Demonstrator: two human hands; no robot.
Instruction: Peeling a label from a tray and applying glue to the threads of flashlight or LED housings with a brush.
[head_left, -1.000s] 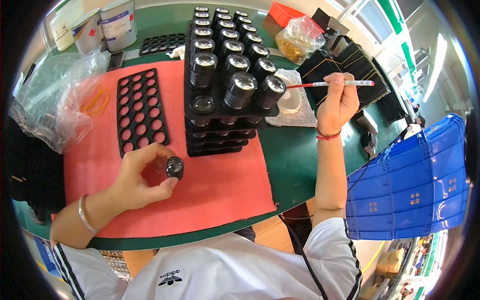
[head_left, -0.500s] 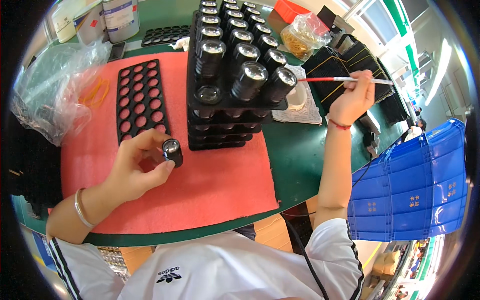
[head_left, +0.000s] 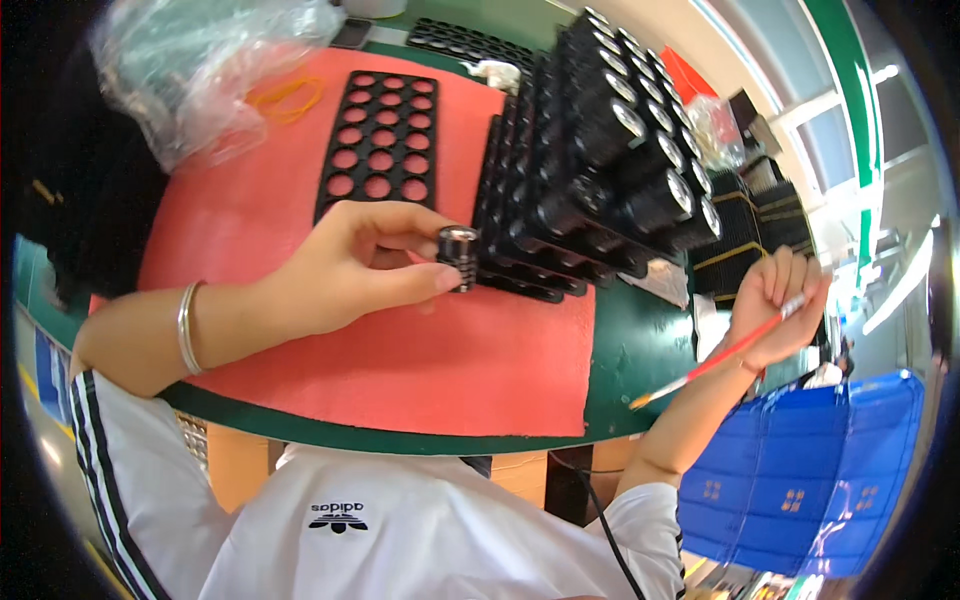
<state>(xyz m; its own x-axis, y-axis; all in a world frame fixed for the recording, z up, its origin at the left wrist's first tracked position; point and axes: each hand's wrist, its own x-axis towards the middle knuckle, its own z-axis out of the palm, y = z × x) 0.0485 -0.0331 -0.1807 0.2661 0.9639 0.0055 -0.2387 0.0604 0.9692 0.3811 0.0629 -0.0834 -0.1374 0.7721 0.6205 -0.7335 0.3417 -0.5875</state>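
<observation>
My left hand (head_left: pixel 345 262) pinches a small black lens barrel (head_left: pixel 458 262) with a shiny glass top, between thumb and fingers over the pink mat (head_left: pixel 470 370). Close to its right rises a stack of black trays (head_left: pixel 487 190), the top one filled with several larger black lens barrels (head_left: pixel 655 205) with glassy ends. Out at the right, above the green table, my right hand (head_left: pixel 775 310) is closed round a thin paintbrush (head_left: pixel 720 358) with a red and white handle. Its tan tip points down and left, touching nothing.
A flat black tray with round holes (head_left: pixel 433 130) lies on the mat. Beyond it are yellow rubber bands (head_left: pixel 290 97) and a clear plastic bag (head_left: pixel 215 70). Dark trays (head_left: pixel 725 235) stand at the back right. Blue crates (head_left: pixel 790 480) stand beside the table.
My right hand has come down and nearer, and the brush tip has swung away from the barrels toward me. My left hand has carried its barrel right, beside the stack. The view has tilted.
</observation>
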